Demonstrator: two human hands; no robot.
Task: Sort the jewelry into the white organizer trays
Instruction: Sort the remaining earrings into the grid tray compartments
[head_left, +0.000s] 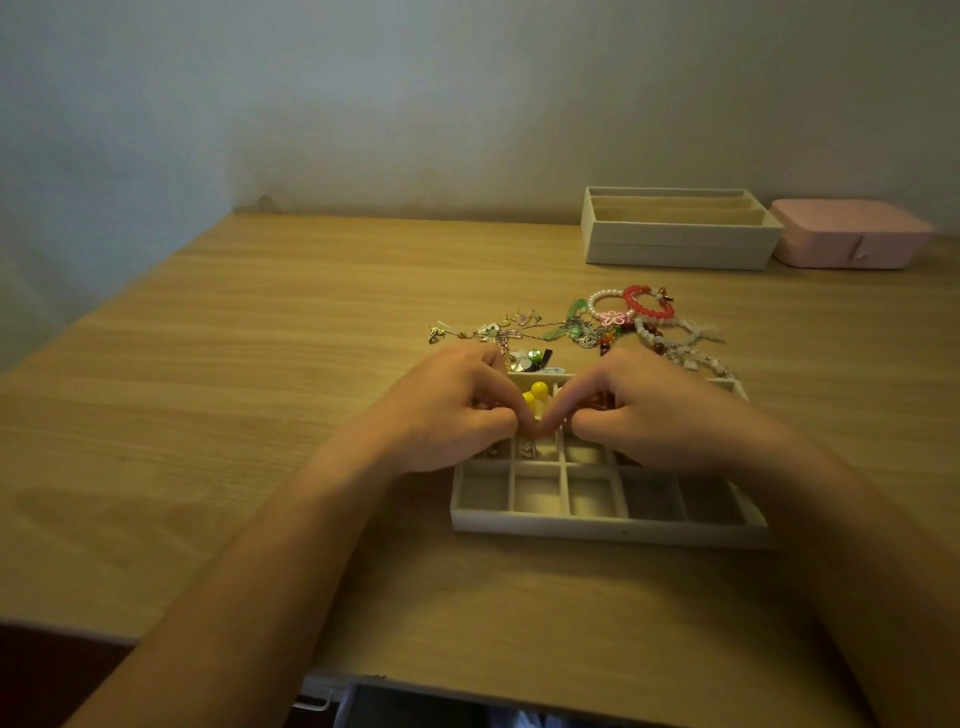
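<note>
A light wood-grain worktop (260, 364) fills the middle of the frame, its near edge running along the bottom. A plain pale wall (363, 104) rises behind it. At the upper right, a closed pink case (852, 234) sits against the wall. Below the worktop's edge, at bottom centre, a metal handle (311, 704) shows.

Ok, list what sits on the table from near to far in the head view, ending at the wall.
Shallow compartment tray → loose jewelry pile → deep white organizer tray, level with the pink case on its right → wall.
</note>
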